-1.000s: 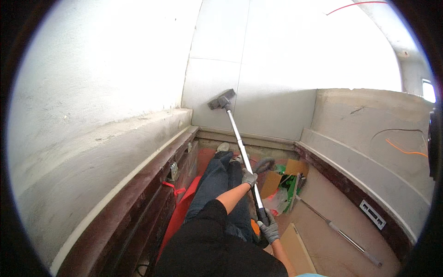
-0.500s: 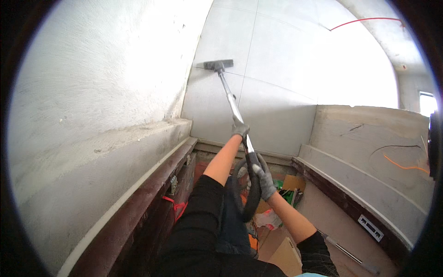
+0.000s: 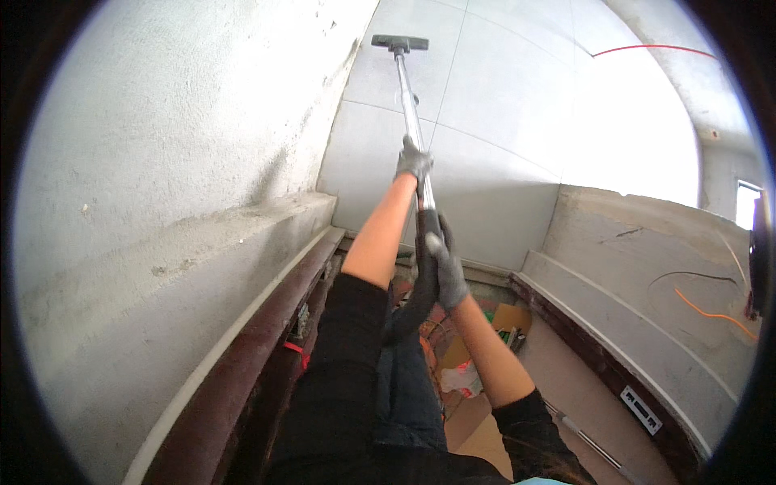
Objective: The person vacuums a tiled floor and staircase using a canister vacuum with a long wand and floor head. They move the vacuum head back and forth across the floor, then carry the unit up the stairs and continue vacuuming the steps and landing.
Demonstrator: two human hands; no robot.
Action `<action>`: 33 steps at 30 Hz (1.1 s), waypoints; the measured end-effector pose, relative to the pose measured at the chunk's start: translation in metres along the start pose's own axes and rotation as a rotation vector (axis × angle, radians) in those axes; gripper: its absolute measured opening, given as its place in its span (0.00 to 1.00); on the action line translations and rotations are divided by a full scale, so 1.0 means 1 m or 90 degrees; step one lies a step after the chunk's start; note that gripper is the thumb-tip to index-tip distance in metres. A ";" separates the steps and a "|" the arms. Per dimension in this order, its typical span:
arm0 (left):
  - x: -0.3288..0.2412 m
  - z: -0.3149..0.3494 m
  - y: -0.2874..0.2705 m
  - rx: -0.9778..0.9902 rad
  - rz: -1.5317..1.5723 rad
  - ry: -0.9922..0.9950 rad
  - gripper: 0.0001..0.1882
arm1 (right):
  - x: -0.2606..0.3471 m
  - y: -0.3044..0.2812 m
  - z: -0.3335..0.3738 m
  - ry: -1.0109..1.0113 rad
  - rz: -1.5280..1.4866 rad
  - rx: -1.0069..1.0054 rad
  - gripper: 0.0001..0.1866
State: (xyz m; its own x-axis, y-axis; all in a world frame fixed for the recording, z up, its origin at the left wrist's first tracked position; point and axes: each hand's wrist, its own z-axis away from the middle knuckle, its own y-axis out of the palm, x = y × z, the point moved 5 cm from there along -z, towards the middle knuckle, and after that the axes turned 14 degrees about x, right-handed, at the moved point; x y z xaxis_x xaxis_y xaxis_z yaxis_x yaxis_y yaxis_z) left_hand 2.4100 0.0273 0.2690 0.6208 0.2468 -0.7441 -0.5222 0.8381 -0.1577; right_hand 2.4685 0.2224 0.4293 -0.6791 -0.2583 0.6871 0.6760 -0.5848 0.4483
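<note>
A vacuum cleaner wand (image 3: 411, 109) runs up and away from me, ending in a wide dark floor head (image 3: 399, 42) against the pale panelled wall (image 3: 485, 105). My left hand (image 3: 414, 161), in a grey glove, is closed around the silver tube about midway. Lower down, my right hand (image 3: 447, 267), gloved too, is closed at the black handle, its fingers partly hidden behind it. From the handle a thick black hose (image 3: 412, 311) curves down in front of my legs.
A rough plaster wall with a ledge (image 3: 267, 212) rises at the left above a dark red beam (image 3: 218, 380). Below lie cardboard (image 3: 511, 317), a plastic bag (image 3: 462, 378) and another metal tube (image 3: 594, 443). An orange cable (image 3: 715, 314) hangs at the right.
The wand and its head have moved upward along the panelled wall. Both hands have gone up with it, my right one also slightly left, and the hose hangs straighter.
</note>
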 end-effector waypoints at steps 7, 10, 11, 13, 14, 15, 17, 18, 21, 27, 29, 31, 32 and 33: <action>0.017 -0.178 -0.008 0.119 -0.351 0.051 0.29 | 0.065 -0.021 -0.152 0.152 -0.136 0.004 0.35; 0.056 -0.194 0.028 0.299 -0.827 0.183 0.28 | 0.041 -0.030 -0.139 0.185 -0.164 -0.044 0.31; 0.068 -0.188 0.031 0.290 -0.735 0.112 0.27 | 0.035 -0.029 -0.125 0.177 -0.181 0.034 0.33; 0.080 -0.158 0.034 0.243 -0.540 -0.011 0.24 | 0.020 -0.032 -0.092 0.115 -0.097 0.028 0.41; 0.079 -0.135 0.039 0.235 -0.540 -0.076 0.30 | 0.014 -0.035 -0.075 0.110 -0.046 0.020 0.44; 0.075 -0.108 0.043 0.226 -0.540 -0.139 0.37 | 0.007 -0.035 -0.059 0.134 -0.027 0.026 0.46; 0.076 -0.042 0.037 0.141 -0.260 -0.239 0.55 | -0.008 -0.033 -0.025 0.172 0.007 0.046 0.50; 0.072 -0.017 0.037 0.151 -0.292 -0.278 0.54 | -0.015 -0.031 -0.008 0.174 0.006 0.055 0.48; 0.082 0.047 0.038 0.138 -0.251 -0.330 0.53 | -0.043 -0.030 0.052 0.218 0.005 0.044 0.46; 0.141 0.120 0.074 0.189 -0.204 -0.383 0.42 | -0.070 -0.050 0.159 0.289 0.060 0.084 0.46; 0.167 0.142 0.093 0.178 -0.160 -0.439 0.38 | -0.073 -0.060 0.186 0.342 0.090 0.077 0.47; 0.192 0.148 0.112 0.267 -0.207 -0.390 0.34 | -0.070 -0.067 0.203 0.340 0.216 0.117 0.47; 0.208 0.148 0.119 0.268 -0.181 -0.396 0.33 | -0.071 -0.073 0.211 0.379 0.293 0.112 0.47; 0.225 0.150 0.123 0.203 -0.073 -0.446 0.33 | -0.070 -0.078 0.218 0.407 0.296 0.112 0.47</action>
State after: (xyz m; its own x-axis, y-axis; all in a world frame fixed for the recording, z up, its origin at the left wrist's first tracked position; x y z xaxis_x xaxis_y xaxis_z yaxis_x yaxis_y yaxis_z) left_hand 2.5732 0.2587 0.1798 0.9411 0.3106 -0.1337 -0.3045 0.9503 0.0647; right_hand 2.5261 0.4538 0.4710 -0.3135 -0.8659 0.3899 0.9284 -0.1932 0.3173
